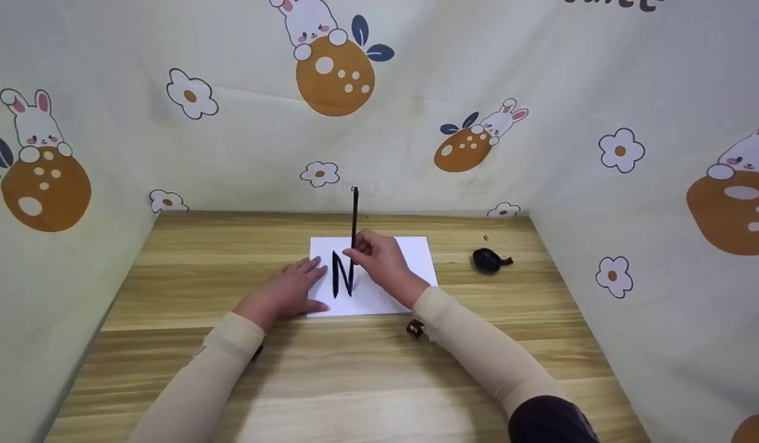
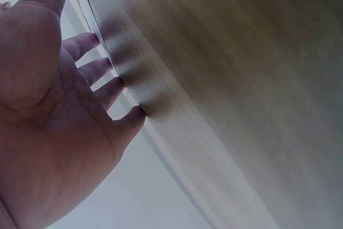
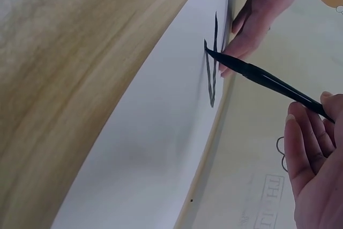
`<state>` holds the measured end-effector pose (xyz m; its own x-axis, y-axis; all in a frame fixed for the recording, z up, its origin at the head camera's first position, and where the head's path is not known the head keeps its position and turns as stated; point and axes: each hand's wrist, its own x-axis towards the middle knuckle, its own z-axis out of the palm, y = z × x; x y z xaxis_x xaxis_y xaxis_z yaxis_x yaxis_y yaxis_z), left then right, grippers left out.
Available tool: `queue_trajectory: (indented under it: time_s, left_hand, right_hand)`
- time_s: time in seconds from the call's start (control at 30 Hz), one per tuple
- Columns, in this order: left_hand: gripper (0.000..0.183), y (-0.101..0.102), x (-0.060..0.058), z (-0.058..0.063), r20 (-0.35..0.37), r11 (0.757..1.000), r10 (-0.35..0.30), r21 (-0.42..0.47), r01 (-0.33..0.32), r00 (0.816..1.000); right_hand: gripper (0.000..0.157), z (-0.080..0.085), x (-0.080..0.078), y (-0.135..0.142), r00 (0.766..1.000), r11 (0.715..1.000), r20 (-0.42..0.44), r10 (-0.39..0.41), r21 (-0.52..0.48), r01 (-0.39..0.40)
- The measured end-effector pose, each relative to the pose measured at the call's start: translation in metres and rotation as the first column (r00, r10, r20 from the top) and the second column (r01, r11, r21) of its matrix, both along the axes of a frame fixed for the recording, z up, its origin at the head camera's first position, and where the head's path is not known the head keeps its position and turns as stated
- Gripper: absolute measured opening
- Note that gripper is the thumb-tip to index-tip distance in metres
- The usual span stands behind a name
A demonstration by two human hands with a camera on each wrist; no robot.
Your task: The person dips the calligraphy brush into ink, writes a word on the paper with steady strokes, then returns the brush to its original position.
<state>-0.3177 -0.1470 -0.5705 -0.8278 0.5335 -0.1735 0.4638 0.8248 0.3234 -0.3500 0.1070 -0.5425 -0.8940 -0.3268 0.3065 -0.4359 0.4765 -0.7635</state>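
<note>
A white sheet of paper (image 1: 379,301) lies on the wooden table. My left hand (image 1: 287,289) rests on its left edge, fingers spread and straight, as the left wrist view also shows. With thumb and fingers, my right hand (image 1: 382,258) pinches a long black brush (image 1: 355,215) held nearly upright. In the right wrist view the brush (image 3: 268,81) touches the paper with its dark tip, at the end of one of two joined black strokes (image 3: 209,79). From the head, strokes and brush together look like an N; part of the brush handle is behind the fingers.
To the right of the paper stands a small black round dish (image 1: 487,261) with a short handle. A tiny speck (image 1: 485,237) lies behind it. Patterned cloth walls (image 1: 250,154) enclose the wooden table (image 1: 355,375) at the back and both sides.
</note>
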Motion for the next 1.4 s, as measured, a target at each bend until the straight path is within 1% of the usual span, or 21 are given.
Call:
queue_trajectory:
  time_s: [0.2,0.4,0.63,0.73,1.1,1.27,1.4]
  left_hand:
    - [0.094,-0.001,0.000,0.000,-0.011,1.000,-0.010,0.011,0.010,1.000]
    - [0.094,0.000,0.000,0.000,-0.009,1.000,-0.014,0.003,0.014,1.000]
    - [0.094,0.001,-0.001,-0.001,-0.005,1.000,-0.010,0.012,0.010,1.000]
    - [0.094,0.001,0.000,-0.001,-0.013,1.000,-0.012,0.015,0.012,1.000]
    - [0.095,0.001,-0.001,-0.002,0.007,1.000,0.000,0.002,0.000,1.000]
    - [0.095,0.000,-0.002,-0.002,-0.007,1.000,-0.002,-0.003,0.002,1.000]
    - [0.095,0.000,-0.002,-0.002,-0.001,1.000,0.000,0.004,0.000,1.000]
  right_hand:
    - [0.011,-0.003,-0.005,0.000,1.000,1.000,-0.006,-0.014,-0.004,0.014]
    - [0.013,-0.004,-0.011,-0.002,0.999,0.999,-0.010,-0.033,-0.001,0.033]
    - [0.014,-0.004,-0.021,-0.005,0.999,0.999,-0.021,-0.047,-0.020,0.047]
    - [0.014,-0.003,-0.025,-0.007,0.998,0.998,-0.011,-0.063,-0.021,0.063]
    - [0.012,-0.005,-0.044,-0.009,0.992,0.992,-0.002,-0.123,0.010,0.123]
    - [0.011,-0.005,-0.053,-0.009,0.989,0.989,0.016,-0.149,-0.011,0.149]
    - [0.012,-0.006,-0.058,-0.009,0.988,0.987,0.030,-0.154,-0.039,0.155]
